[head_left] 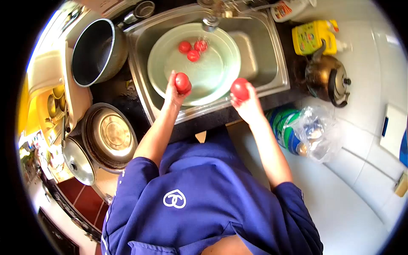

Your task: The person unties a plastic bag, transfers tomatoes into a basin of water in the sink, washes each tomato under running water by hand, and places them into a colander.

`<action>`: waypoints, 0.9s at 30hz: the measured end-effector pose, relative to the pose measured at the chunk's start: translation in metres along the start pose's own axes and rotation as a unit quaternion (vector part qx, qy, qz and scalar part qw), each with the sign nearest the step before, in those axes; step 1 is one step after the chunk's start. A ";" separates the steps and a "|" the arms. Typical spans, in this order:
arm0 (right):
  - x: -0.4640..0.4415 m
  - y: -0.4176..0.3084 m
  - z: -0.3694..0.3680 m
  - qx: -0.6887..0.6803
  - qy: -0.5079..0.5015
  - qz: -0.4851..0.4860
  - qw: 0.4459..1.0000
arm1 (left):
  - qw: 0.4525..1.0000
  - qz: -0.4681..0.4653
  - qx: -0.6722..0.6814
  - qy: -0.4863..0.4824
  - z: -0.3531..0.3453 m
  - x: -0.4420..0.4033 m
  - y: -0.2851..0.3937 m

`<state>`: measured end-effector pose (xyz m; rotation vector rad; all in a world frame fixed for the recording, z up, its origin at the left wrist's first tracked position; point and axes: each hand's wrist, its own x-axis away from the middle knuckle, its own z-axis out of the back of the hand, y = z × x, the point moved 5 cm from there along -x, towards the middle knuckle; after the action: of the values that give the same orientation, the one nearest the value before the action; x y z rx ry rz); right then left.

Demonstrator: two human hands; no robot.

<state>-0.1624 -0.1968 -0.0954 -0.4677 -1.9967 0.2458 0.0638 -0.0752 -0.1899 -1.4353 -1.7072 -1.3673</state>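
Note:
My left hand (174, 92) is closed around round red fruit (182, 81), like tomatoes, over the left front rim of a pale green basin (153, 70). What looks like a second one shows just below the first. On the other side, my right hand (247, 104) grips another red tomato (240, 89) just outside the basin's right front edge. Three red tomatoes (193, 55) lie in the water at the basin's back, close together. Above them is the faucet (210, 22), with water splashing beneath it.
The basin stands in a steel sink (278, 63). At left are a deep black pot (93, 53), a round metal pan (111, 131) and a glass lid (78, 160). A kettle (325, 78), a yellow jug (308, 38) and a plastic bag (318, 134) are at right.

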 end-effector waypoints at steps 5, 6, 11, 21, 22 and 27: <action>-0.108 0.012 -0.043 0.378 0.160 0.068 0.909 | 0.997 -0.016 -0.078 0.010 -0.012 -0.032 0.010; -0.119 0.008 -0.052 0.485 0.190 0.119 0.845 | 0.992 -0.041 -0.118 0.008 -0.013 -0.036 0.015; -0.179 0.010 -0.057 0.681 0.238 0.222 0.655 | 0.942 -0.151 -0.297 0.052 0.009 -0.089 0.015; -0.240 0.009 -0.060 0.731 0.076 0.320 0.598 | 0.808 -0.373 -0.435 0.137 -0.023 -0.078 0.032; -0.227 0.007 -0.078 0.757 0.065 0.264 0.594 | 0.794 -0.390 -0.445 0.140 -0.027 -0.072 0.033; -0.266 0.012 -0.092 0.782 -0.031 0.425 0.454 | 0.841 -0.376 -0.387 0.052 -0.052 -0.052 0.019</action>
<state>0.0285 -0.3023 -0.2740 -0.0979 -0.6068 2.4220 0.0866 -0.1446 -0.2092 -0.9793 -1.8023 -2.7478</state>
